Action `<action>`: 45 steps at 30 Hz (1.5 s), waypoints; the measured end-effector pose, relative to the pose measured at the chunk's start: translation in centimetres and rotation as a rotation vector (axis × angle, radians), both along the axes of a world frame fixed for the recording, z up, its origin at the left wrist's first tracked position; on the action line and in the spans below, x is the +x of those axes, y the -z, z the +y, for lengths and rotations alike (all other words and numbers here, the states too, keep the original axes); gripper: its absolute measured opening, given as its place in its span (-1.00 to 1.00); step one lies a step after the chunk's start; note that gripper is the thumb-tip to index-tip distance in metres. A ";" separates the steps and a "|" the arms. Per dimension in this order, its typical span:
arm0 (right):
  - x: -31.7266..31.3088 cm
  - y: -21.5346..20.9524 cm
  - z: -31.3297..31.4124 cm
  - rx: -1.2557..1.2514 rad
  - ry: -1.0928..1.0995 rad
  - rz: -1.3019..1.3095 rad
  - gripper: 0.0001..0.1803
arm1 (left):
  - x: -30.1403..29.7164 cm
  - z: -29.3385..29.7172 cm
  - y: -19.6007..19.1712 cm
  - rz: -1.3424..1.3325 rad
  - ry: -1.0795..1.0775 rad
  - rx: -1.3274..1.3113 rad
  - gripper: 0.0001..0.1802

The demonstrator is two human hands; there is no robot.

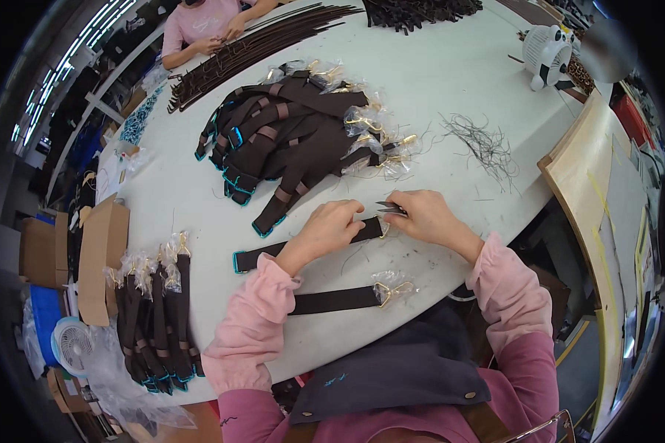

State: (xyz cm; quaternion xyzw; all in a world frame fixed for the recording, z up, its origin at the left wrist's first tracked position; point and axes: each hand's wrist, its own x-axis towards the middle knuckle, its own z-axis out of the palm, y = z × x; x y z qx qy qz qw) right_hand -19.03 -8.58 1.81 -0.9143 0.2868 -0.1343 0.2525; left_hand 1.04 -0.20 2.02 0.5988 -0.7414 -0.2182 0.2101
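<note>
My left hand [324, 230] bends over a dark brown strap [367, 230] lying on the table, its thumb against the webbing. This strap has a blue-edged buckle end at its left and a gold metal clasp in clear plastic at its right. Just beyond that clasp end, my right hand [423, 215] grips small thread snips [391, 208], blades pointing left toward my left fingers. Nearer to me lies a second dark strap [336, 300], its gold clasp [383, 294] wrapped in clear plastic; my left sleeve covers its left end.
A big heap of similar straps [288, 140] sits ahead, and a row of them [155, 317] lies at left. Thread scraps [488, 148] lie at right, near a white fan [547, 55]. Across the table, a person [207, 33] handles long dark strips [251, 55]. A cardboard box [103, 258] stands left.
</note>
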 end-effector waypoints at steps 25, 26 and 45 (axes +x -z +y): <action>3.8 1.3 -7.4 0.313 -0.420 0.196 -0.75 | -0.8 -0.6 5.5 0.119 -0.100 -0.207 -0.97; 3.8 1.4 -7.3 0.309 -0.428 0.183 -0.75 | -0.8 -0.6 5.5 0.122 -0.105 -0.200 -0.97; 3.6 1.0 -6.8 0.104 -0.544 0.155 -0.81 | -1.1 -0.3 5.5 0.052 -0.074 -0.286 -0.90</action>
